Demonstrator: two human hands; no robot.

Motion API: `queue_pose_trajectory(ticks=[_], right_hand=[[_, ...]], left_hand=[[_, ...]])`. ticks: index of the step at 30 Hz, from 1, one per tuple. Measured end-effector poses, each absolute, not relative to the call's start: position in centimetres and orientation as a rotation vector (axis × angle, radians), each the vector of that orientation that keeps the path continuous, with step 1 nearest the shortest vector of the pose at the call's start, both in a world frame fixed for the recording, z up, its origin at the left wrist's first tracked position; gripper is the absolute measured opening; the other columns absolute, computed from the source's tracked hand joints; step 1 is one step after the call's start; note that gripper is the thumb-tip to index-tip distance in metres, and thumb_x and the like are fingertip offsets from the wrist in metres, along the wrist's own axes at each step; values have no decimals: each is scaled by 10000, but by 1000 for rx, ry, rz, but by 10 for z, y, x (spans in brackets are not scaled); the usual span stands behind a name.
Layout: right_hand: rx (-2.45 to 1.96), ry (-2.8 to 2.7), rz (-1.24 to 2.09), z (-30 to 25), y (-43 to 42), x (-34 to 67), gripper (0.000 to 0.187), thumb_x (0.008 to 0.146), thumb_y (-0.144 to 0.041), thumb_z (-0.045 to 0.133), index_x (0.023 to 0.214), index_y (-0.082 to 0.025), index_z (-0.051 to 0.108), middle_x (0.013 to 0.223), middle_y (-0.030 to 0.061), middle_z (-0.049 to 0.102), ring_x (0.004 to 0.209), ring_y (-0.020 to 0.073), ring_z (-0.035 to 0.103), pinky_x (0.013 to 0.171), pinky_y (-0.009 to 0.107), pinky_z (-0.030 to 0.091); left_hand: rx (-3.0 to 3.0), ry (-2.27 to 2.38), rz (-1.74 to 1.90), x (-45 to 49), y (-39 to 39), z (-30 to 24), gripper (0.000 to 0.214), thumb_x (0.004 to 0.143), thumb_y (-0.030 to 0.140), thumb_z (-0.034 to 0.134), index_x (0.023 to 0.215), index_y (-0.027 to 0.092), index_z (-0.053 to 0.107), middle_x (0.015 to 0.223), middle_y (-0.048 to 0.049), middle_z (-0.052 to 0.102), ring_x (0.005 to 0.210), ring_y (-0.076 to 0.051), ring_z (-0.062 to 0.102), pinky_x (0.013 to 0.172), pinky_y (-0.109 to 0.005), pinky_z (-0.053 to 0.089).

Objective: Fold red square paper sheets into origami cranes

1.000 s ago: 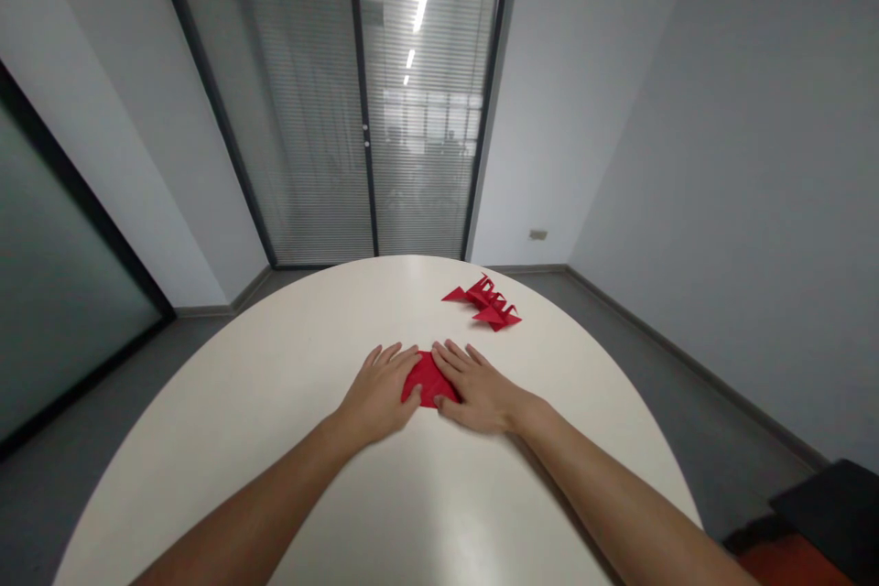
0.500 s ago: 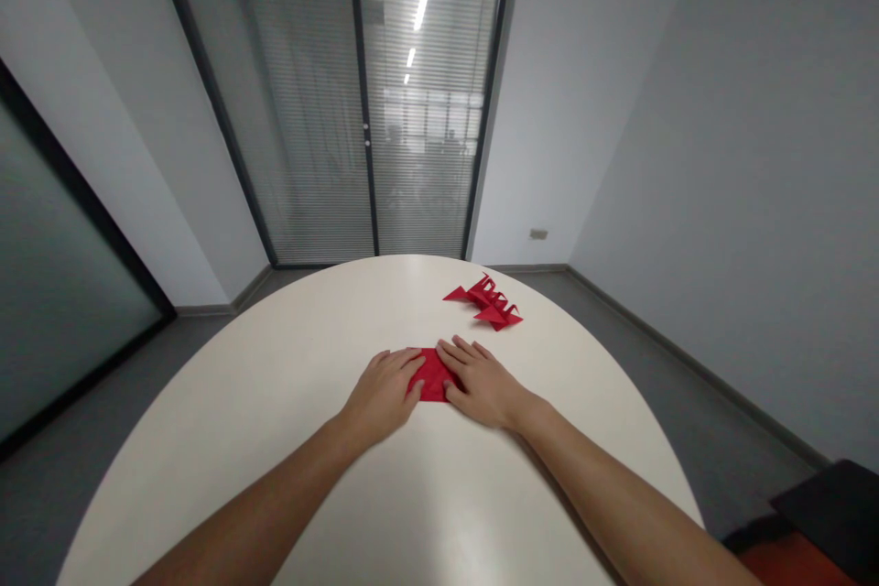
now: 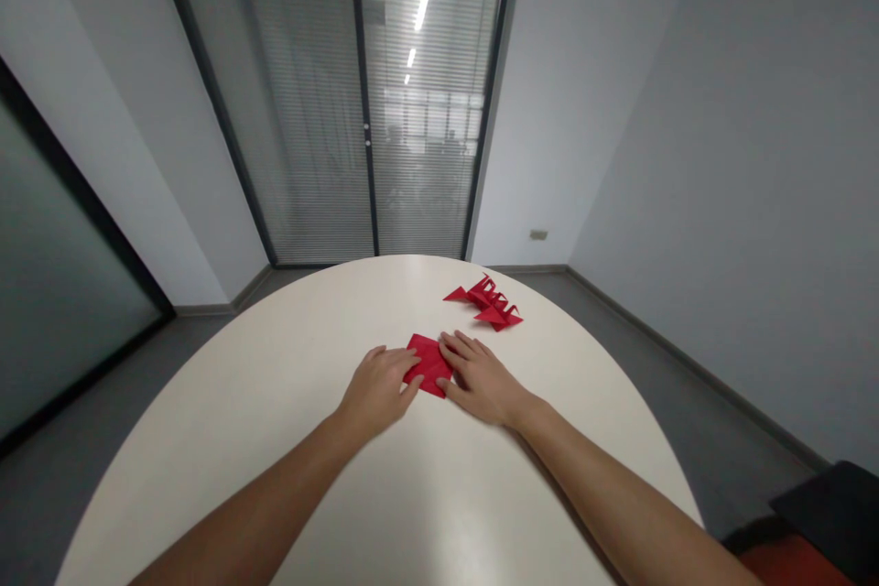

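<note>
A small folded square of red paper [image 3: 431, 366] lies on the table between my hands, turned at an angle. My left hand [image 3: 381, 386] rests at its left edge, fingertips on the paper and the thumb apart below them. On the right edge lies my right hand [image 3: 484, 382], its fingers stretched out over the upper corner and its thumb near the lower corner. Both hands are open, touching the paper without closing round it. The palms and part of the paper's right side are hidden. Beyond my right hand sit several folded red paper origami pieces [image 3: 489, 304], bunched together.
The round white table [image 3: 288, 366] fills the middle. Behind it stand a glass partition with blinds [image 3: 309, 156] and a pale wall [image 3: 687, 156]. A black and red chair [image 3: 824, 522], partly cut off, is at the lower right.
The red paper has turned clockwise from lying square to a slant. My left hand has shifted slightly left; my right fingers have moved slightly up. The origami pieces have not moved.
</note>
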State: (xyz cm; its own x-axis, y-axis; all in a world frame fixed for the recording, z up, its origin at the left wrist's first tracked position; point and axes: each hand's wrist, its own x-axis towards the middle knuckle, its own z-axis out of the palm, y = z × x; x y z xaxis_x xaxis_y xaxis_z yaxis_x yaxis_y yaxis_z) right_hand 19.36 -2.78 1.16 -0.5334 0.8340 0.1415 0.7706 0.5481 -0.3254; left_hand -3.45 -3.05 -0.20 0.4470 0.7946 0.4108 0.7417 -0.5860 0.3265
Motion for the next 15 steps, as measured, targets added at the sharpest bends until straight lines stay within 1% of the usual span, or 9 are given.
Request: queue_pose_trajectory(ticks=[2,3,6,8,10,13,15], right_hand=[[-1285,-2516,319,14,-28,193,660,958,-520,494,1503,-150,457,1589,148,364,1489,368,279,1206,565,215],[-1269,-2527,323,15,-28,192,685,943,-556,511,1494,-151,471,1573,153,395,1475,372,307,1201,572,220],[-1248,-2545,327,17,-29,191,791,880,-641,566,1486,-140,480,1531,166,457,1432,385,378,1187,583,242],[-1229,-2536,309,17,-28,190,761,873,-610,590,1466,-141,508,1494,160,508,1399,374,425,1176,558,274],[-1201,-2519,284,16,-27,189,680,877,-546,603,1423,-144,559,1434,150,574,1358,356,476,1159,521,314],[-1175,-2503,250,16,-27,190,610,867,-484,623,1369,-138,608,1367,146,632,1308,345,521,1138,489,348],[-1172,-2499,226,16,-27,190,595,859,-477,638,1351,-142,619,1349,144,643,1294,346,525,1127,485,358]], left_hand=[[2607,1389,814,-35,-30,-4,299,928,239,558,1188,213,703,1262,-121,701,1170,-300,634,1093,-538,385],[2619,1400,808,-35,-29,-5,297,930,235,553,1184,207,704,1268,-122,697,1184,-306,622,1087,-538,391],[2667,1357,781,-36,-27,-5,291,925,171,532,1150,207,714,1248,-95,707,1165,-294,616,1037,-493,443],[2687,1279,762,-35,-27,-4,303,914,121,514,1119,214,717,1203,-73,726,1110,-267,637,994,-452,476],[2688,1221,757,-34,-28,-2,296,904,112,517,1099,212,716,1164,-67,738,1066,-251,656,976,-434,491],[2679,1201,790,-34,-31,0,277,869,143,574,1103,206,708,1183,-82,731,1092,-263,659,1038,-464,461],[2673,1194,809,-35,-33,-1,316,833,162,620,1138,203,696,1221,-94,715,1143,-280,644,1078,-484,437]])
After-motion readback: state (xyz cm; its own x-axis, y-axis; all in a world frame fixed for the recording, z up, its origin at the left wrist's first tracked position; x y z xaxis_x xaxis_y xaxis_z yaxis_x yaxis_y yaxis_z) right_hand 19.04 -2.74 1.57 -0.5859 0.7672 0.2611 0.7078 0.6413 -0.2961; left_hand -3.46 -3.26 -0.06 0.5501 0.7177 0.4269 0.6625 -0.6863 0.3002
